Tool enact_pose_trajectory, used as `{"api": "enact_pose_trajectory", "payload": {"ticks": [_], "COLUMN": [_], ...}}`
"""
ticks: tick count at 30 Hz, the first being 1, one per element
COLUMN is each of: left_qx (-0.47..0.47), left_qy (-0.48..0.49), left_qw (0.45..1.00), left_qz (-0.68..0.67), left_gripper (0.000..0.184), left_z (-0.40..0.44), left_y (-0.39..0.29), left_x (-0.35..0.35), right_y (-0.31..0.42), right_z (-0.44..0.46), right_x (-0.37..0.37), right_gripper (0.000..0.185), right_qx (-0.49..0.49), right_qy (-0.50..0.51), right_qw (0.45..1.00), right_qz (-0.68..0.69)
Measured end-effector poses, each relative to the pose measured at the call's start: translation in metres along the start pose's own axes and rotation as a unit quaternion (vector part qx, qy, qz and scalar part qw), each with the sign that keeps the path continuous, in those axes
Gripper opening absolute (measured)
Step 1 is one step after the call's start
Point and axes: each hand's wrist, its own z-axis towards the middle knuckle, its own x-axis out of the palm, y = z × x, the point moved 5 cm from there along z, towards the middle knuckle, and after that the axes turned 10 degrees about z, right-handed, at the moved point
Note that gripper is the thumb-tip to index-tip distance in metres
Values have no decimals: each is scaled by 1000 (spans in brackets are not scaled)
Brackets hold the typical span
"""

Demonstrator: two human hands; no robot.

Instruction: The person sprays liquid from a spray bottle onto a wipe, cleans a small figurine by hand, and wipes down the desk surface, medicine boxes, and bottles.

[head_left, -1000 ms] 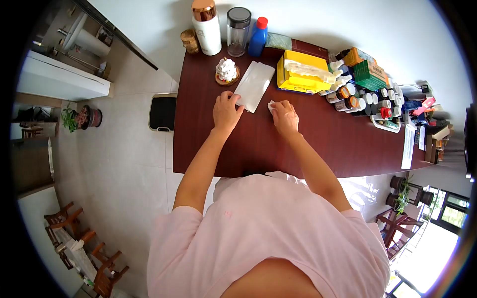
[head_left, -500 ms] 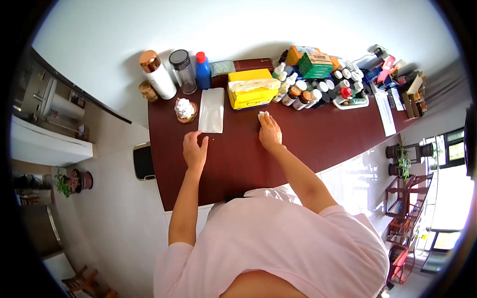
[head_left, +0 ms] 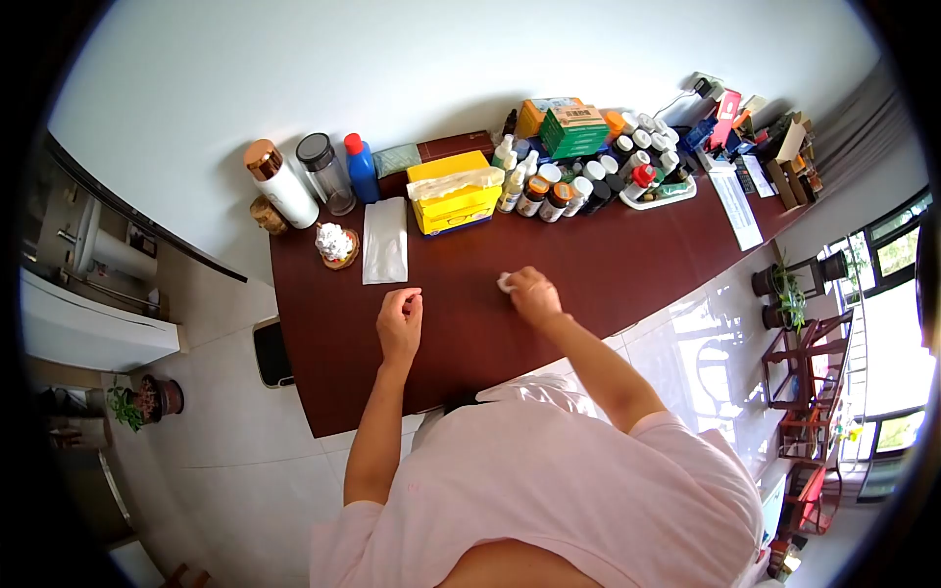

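Note:
My right hand [head_left: 535, 297] is closed on a small white wad [head_left: 505, 283], perhaps tissue, at the middle of the dark red table [head_left: 451, 333]. My left hand [head_left: 400, 323] is over the table just below a folded white sheet [head_left: 385, 241], its fingers curled together; whether anything small is between them is hidden. The sheet lies flat between a white swirled ornament [head_left: 335, 244] and a yellow tissue box [head_left: 455, 194].
Along the wall stand a white flask [head_left: 284, 186], a clear jar [head_left: 326, 176] and a blue bottle [head_left: 362, 171]. Several medicine bottles and a green box [head_left: 574, 132] are right of the tissue box. A black-topped bin [head_left: 273, 354] is beside the table's left edge.
The view has swung right. My left hand has let go of the white sheet and its fingers have curled in. My right hand has come nearer to me with the wad, away from the tissue box.

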Motion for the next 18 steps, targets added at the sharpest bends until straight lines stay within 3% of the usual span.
{"api": "enact_pose_trajectory", "payload": {"ticks": [1,3,9,13,18], "left_qx": [0,11,115,190,136], "left_qy": [4,-2,1,54,84], "left_qw": [1000,1000,993,980,977], "left_qz": [5,5,-4,31,139], "left_gripper": [13,12,16,39,78], "left_z": [1,8,66,120,188], "left_y": [-5,-17,-122,-197,-229], "left_x": [2,9,63,128,197], "right_y": [-9,-32,-46,-72,-103], "right_z": [5,20,105,157,212], "right_x": [-18,-50,-174,-244,-267], "right_gripper": [17,19,19,17,18], "right_qx": [64,86,-40,-56,-62], "right_qy": [14,-30,-211,-273,-239], "right_qw": [998,995,971,955,966], "right_qz": [-9,45,106,98,73]}}
